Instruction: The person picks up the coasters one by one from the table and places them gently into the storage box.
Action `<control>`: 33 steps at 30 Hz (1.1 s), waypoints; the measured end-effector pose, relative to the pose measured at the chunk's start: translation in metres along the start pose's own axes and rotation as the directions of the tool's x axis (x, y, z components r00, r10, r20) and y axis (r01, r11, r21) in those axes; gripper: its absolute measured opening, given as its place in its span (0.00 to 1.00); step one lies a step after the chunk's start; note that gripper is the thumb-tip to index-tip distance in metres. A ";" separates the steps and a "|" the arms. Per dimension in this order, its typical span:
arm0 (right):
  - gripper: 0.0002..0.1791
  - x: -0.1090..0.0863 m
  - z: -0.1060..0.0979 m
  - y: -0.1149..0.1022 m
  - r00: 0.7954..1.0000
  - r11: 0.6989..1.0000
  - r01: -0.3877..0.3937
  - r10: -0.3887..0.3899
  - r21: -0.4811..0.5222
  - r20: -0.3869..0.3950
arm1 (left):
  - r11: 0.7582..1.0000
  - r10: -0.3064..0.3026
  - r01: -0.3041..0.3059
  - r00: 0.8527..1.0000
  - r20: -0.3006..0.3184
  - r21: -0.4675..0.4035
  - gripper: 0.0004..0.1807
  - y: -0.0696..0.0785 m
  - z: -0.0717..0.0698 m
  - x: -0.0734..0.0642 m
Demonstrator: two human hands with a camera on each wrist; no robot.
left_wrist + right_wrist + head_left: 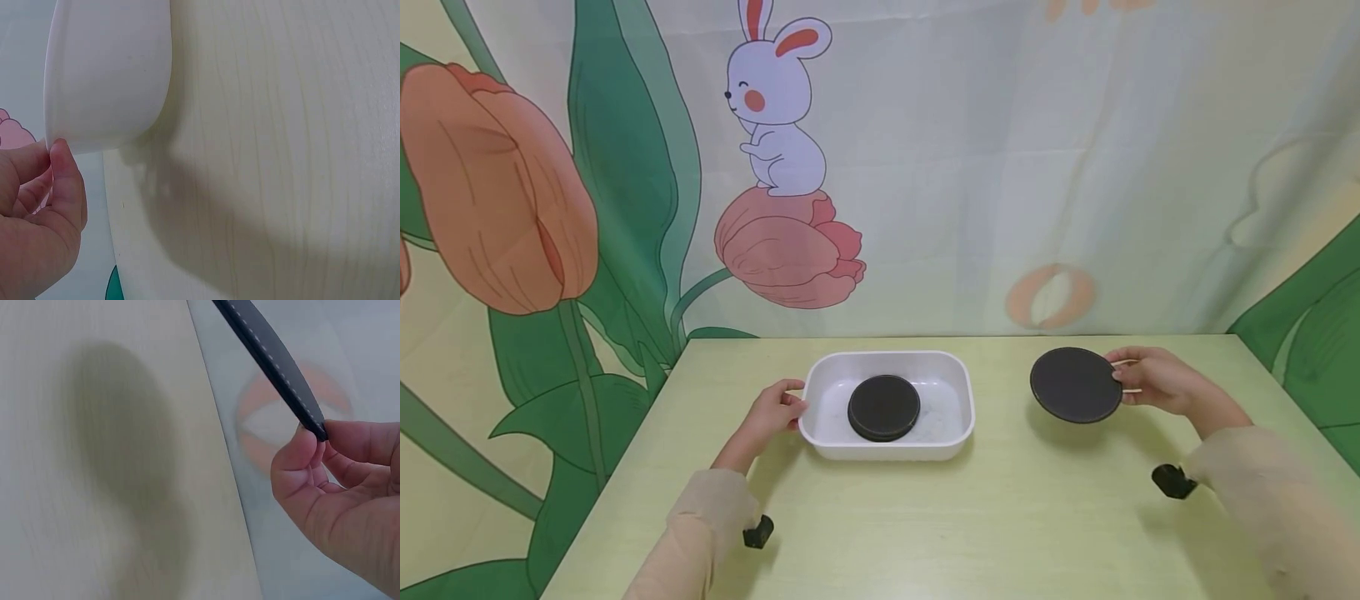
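A white rectangular tray (887,452) stands on the table, and my left hand (772,408) pinches its left rim between thumb and fingers. Up close in the left wrist view, the fingertips grip the edge of the tray (112,69). Inside the tray lies a round black disc-like thing (884,407), thick at its edge; whether it is a stack I cannot tell. Off to the right, my right hand (1156,383) pinches a round black coaster (1075,385) by its right edge, held tilted above the table. White stitching runs along the rim of the coaster (275,365) in the right wrist view.
The pale green wood-grain table (970,525) ends at the back against a hanging cloth (940,167) printed with tulips and a rabbit. A black device hangs beneath each sleeve. Shadows of the coaster and hand fall on the tabletop.
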State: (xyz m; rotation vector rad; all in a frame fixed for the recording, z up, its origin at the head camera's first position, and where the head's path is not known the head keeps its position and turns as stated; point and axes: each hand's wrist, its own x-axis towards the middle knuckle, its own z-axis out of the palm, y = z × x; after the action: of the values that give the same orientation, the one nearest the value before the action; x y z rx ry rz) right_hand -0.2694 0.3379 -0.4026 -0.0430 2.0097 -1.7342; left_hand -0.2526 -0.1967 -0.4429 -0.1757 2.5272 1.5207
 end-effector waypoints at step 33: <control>0.14 0.057 0.113 -0.025 0.994 0.996 0.033 -0.041 0.082 0.099 | 1.000 0.013 -0.013 1.000 0.001 -0.021 0.21 -0.002 0.000 0.002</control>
State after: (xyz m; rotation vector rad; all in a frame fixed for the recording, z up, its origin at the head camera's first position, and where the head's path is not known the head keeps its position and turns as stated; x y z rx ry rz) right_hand -0.2847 0.2101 -0.4072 -0.1392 1.8771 -1.7969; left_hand -0.2542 -0.1977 -0.4445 -0.1620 2.5167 1.5528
